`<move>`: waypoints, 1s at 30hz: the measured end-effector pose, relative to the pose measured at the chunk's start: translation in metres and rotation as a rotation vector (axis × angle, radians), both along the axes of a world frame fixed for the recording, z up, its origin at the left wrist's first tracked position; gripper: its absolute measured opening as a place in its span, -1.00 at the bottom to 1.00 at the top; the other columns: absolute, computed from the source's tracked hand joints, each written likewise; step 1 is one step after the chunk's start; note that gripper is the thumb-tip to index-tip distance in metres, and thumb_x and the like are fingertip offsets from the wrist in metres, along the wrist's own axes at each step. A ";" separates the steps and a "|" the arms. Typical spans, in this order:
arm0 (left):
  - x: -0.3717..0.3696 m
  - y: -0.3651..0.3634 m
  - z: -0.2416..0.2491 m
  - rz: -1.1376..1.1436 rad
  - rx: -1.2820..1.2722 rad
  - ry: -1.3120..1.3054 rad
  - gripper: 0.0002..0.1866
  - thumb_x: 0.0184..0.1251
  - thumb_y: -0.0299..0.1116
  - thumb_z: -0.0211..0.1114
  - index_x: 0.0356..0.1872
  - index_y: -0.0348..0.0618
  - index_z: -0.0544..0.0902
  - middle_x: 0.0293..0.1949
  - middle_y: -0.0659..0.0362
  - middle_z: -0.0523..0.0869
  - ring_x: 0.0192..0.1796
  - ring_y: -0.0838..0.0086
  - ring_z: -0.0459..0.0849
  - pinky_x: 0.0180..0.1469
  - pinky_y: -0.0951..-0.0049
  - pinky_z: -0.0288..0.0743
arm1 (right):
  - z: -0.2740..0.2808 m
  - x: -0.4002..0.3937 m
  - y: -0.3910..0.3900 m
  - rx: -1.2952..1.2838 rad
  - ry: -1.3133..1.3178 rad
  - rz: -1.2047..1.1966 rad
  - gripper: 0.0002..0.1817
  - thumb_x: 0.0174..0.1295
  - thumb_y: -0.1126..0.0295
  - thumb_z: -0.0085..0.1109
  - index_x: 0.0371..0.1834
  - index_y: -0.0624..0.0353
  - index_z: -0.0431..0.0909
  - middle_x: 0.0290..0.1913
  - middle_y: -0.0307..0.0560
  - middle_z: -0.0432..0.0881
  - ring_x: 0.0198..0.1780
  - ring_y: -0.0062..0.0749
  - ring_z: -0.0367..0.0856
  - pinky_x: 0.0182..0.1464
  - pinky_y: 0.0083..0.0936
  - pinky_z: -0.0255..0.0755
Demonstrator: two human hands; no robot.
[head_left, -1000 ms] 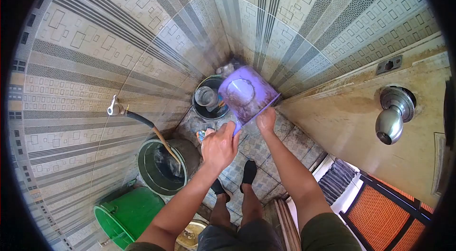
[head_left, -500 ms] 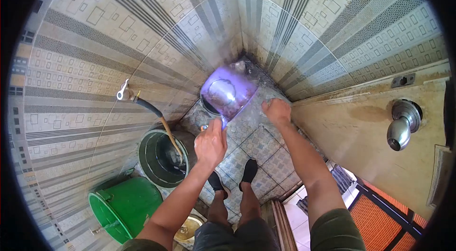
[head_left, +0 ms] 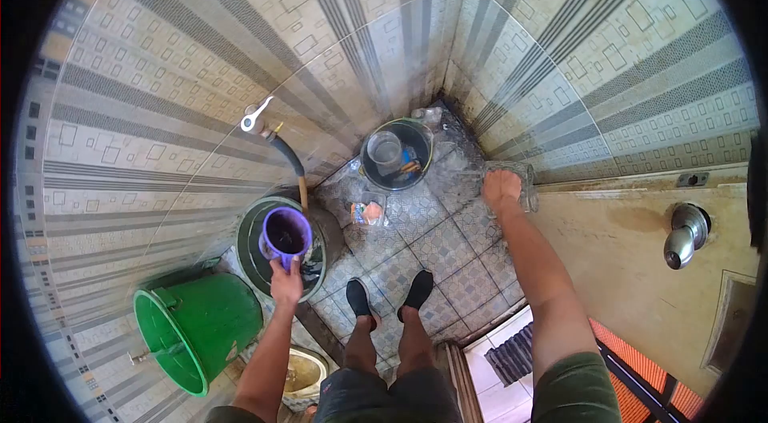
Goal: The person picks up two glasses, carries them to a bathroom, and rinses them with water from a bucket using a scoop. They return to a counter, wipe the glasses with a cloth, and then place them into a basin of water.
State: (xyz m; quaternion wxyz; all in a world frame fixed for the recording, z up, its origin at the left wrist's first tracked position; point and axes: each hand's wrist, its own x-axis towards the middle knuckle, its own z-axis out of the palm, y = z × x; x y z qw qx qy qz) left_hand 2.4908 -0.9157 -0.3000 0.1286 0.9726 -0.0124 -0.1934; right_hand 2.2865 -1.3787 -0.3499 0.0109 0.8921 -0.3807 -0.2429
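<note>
In the head view my left hand [head_left: 286, 283] is closed round the handle of a purple water dipper [head_left: 288, 235]. The dipper is over a dark grey-green bucket [head_left: 328, 227], its mouth facing up toward me. My right hand [head_left: 503, 191] is closed near the wall by the door, gripping what looks like a clear plastic container [head_left: 525, 181]; its exact shape is hard to make out. On the floor between the hands sits a smaller dark bucket [head_left: 426, 133] with a clear round tub and small colourful items inside. Beside it lies an orange-and-white packet [head_left: 368, 213].
A tap [head_left: 254, 117] feeds a hose [head_left: 288, 155] into the grey-green bucket. A green bucket [head_left: 204, 335] lies tilted at the left, near a yellowish toilet pan [head_left: 304, 371]. At the right is a door [head_left: 632, 235] with a metal knob [head_left: 684, 239]. Grime darkens the far corner.
My left hand has swung the dipper from the far corner back left over the grey-green bucket. My right hand has moved right. The smaller bucket and packet now show clearly.
</note>
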 end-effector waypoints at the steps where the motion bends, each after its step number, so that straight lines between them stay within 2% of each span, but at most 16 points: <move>1: 0.009 0.020 -0.018 0.053 -0.024 -0.040 -0.40 0.28 0.15 0.07 0.02 -0.25 0.39 -0.23 -0.13 0.68 -0.10 -0.05 0.63 -0.02 0.09 0.41 | 0.001 0.002 0.002 -0.002 0.004 0.009 -0.72 0.23 0.25 -0.03 -0.38 0.00 0.72 -0.32 -0.11 0.72 -0.28 -0.24 0.72 -0.32 -0.31 0.58; 3: 0.027 0.045 -0.035 0.131 -0.035 -0.050 -0.35 0.25 0.19 0.09 0.05 -0.24 0.43 -0.15 -0.12 0.66 -0.03 0.04 0.62 0.05 0.15 0.39 | 0.006 0.008 0.006 0.021 -0.017 -0.045 -0.72 0.19 0.18 0.04 -0.36 0.05 0.72 -0.32 -0.07 0.72 -0.26 -0.21 0.72 -0.30 -0.32 0.57; 6: 0.039 0.059 -0.045 0.263 0.194 -0.154 -0.42 0.29 0.14 0.08 -0.02 -0.23 0.48 -0.13 -0.09 0.65 -0.02 0.06 0.61 0.08 0.13 0.37 | 0.028 0.016 0.018 0.063 -0.056 -0.023 -0.65 0.14 0.07 0.10 -0.36 0.13 0.70 -0.31 0.00 0.71 -0.24 -0.17 0.71 -0.24 -0.31 0.57; 8: 0.046 0.077 -0.052 0.107 0.129 -0.144 -0.47 0.35 0.13 -0.02 0.04 -0.11 0.52 -0.10 -0.09 0.66 0.00 0.02 0.61 0.05 0.11 0.41 | 0.046 0.024 0.032 0.079 -0.094 -0.068 -0.61 0.11 0.03 0.12 -0.36 0.16 0.70 -0.30 0.05 0.70 -0.22 -0.12 0.70 -0.20 -0.29 0.56; 9: 0.052 0.103 -0.097 0.115 0.127 -0.141 -0.47 0.35 0.13 -0.02 0.04 -0.11 0.52 -0.10 -0.09 0.66 0.00 0.02 0.61 0.05 0.11 0.41 | 0.051 0.027 0.041 0.100 -0.136 -0.124 -0.56 0.07 -0.01 0.15 -0.37 0.18 0.69 -0.30 0.09 0.69 -0.20 -0.07 0.68 -0.16 -0.26 0.55; 11: 0.047 0.136 -0.186 -0.091 -0.284 -0.182 -0.55 0.40 0.06 -0.04 -0.08 -0.09 0.61 -0.20 -0.04 0.69 -0.14 0.00 0.65 -0.10 0.10 0.45 | 0.056 0.032 0.061 0.141 -0.236 -0.213 -0.55 0.07 -0.02 0.14 -0.37 0.21 0.69 -0.30 0.13 0.68 -0.20 -0.03 0.67 -0.13 -0.23 0.53; 12: 0.026 0.095 -0.135 -0.085 -0.287 -0.180 -0.55 0.40 0.06 -0.04 -0.08 -0.09 0.61 -0.20 -0.04 0.69 -0.14 0.00 0.65 -0.10 0.10 0.45 | 0.059 0.034 0.072 0.181 -0.341 -0.309 -0.53 0.07 -0.03 0.13 -0.37 0.23 0.68 -0.31 0.17 0.67 -0.20 0.01 0.66 -0.10 -0.20 0.51; 13: 0.012 0.037 -0.072 -0.119 -0.252 0.153 -0.57 0.42 -0.01 0.00 -0.44 -0.18 0.55 -0.52 0.16 0.60 -0.42 0.40 0.53 -0.31 0.38 0.40 | 0.061 0.037 0.083 0.178 -0.339 -0.301 -0.53 0.07 -0.03 0.13 -0.37 0.23 0.68 -0.31 0.17 0.67 -0.20 0.01 0.66 -0.10 -0.20 0.51; 15: -0.016 -0.007 -0.049 -0.108 -0.387 0.273 -0.52 0.43 -0.03 0.01 -0.62 -0.14 0.53 -0.65 0.28 0.53 -0.50 0.46 0.44 -0.43 0.37 0.33 | 0.061 0.044 0.110 0.319 -0.514 -0.459 -0.48 0.05 -0.05 0.12 -0.37 0.29 0.66 -0.33 0.25 0.65 -0.19 0.08 0.63 -0.11 -0.16 0.49; 17: -0.043 -0.045 -0.029 0.008 -0.635 0.529 -0.60 0.40 -0.03 0.08 -0.49 -0.13 0.54 -0.48 0.27 0.61 -0.41 0.53 0.52 -0.41 0.47 0.38 | 0.036 0.044 0.140 0.375 -0.653 -0.537 -0.46 0.06 -0.06 0.12 -0.39 0.32 0.64 -0.39 0.23 0.65 -0.28 0.03 0.64 -0.17 -0.17 0.47; 19: -0.067 -0.083 -0.015 0.159 -0.961 0.736 -0.70 0.36 -0.10 0.15 -0.22 -0.15 0.51 -0.28 0.22 0.63 -0.29 0.55 0.58 -0.28 0.57 0.45 | 0.026 0.047 0.170 0.434 -0.788 -0.614 -0.44 0.07 -0.07 0.11 -0.42 0.35 0.62 -0.44 0.21 0.65 -0.36 -0.03 0.65 -0.23 -0.17 0.46; 21: -0.077 -0.106 -0.001 0.100 -1.077 0.765 -0.56 0.27 -0.15 0.28 0.04 -0.14 0.38 -0.09 0.15 0.60 -0.10 0.50 0.60 -0.08 0.56 0.48 | 0.028 0.057 0.201 0.693 -0.929 -0.912 -0.46 0.14 -0.04 0.12 -0.56 0.34 0.56 -0.59 -0.03 0.57 -0.57 -0.31 0.51 -0.44 -0.31 0.36; 22: -0.075 -0.110 0.005 0.110 -1.080 0.763 -0.56 0.27 -0.15 0.28 0.04 -0.14 0.38 -0.09 0.15 0.60 -0.10 0.50 0.60 -0.08 0.56 0.48 | 0.038 0.066 0.216 0.696 -0.922 -0.905 -0.46 0.14 -0.04 0.12 -0.56 0.34 0.56 -0.59 -0.03 0.57 -0.57 -0.31 0.51 -0.44 -0.31 0.36; 24: -0.072 -0.114 0.015 -0.123 -0.945 0.588 -0.39 0.11 -0.22 0.42 0.14 -0.14 0.32 -0.06 0.12 0.60 -0.02 0.48 0.58 0.03 0.48 0.45 | 0.061 0.076 0.240 0.955 -1.159 -1.281 -0.53 0.23 0.05 0.10 -0.66 0.22 0.48 -0.69 -0.29 0.38 -0.65 -0.59 0.27 -0.58 -0.50 0.17; 28: -0.063 -0.102 0.022 -0.146 -1.016 0.566 -0.40 -0.09 -0.18 0.51 -0.08 -0.24 0.43 -0.16 0.08 0.63 -0.09 0.41 0.61 0.00 0.42 0.46 | 0.075 0.077 0.255 1.099 -1.247 -1.392 -0.65 0.25 0.12 0.10 -0.63 0.03 0.41 -0.70 -0.37 0.32 -0.69 -0.68 0.23 -0.63 -0.66 0.05; 30: -0.061 -0.098 0.028 -0.353 -0.785 0.356 -0.42 -0.14 -0.31 0.53 -0.08 -0.25 0.42 -0.17 0.09 0.63 -0.11 0.43 0.61 0.00 0.43 0.46 | 0.077 0.075 0.260 1.096 -1.261 -1.435 -0.63 0.27 0.13 0.07 -0.66 0.01 0.35 -0.71 -0.38 0.29 -0.71 -0.69 0.18 -0.65 -0.62 0.03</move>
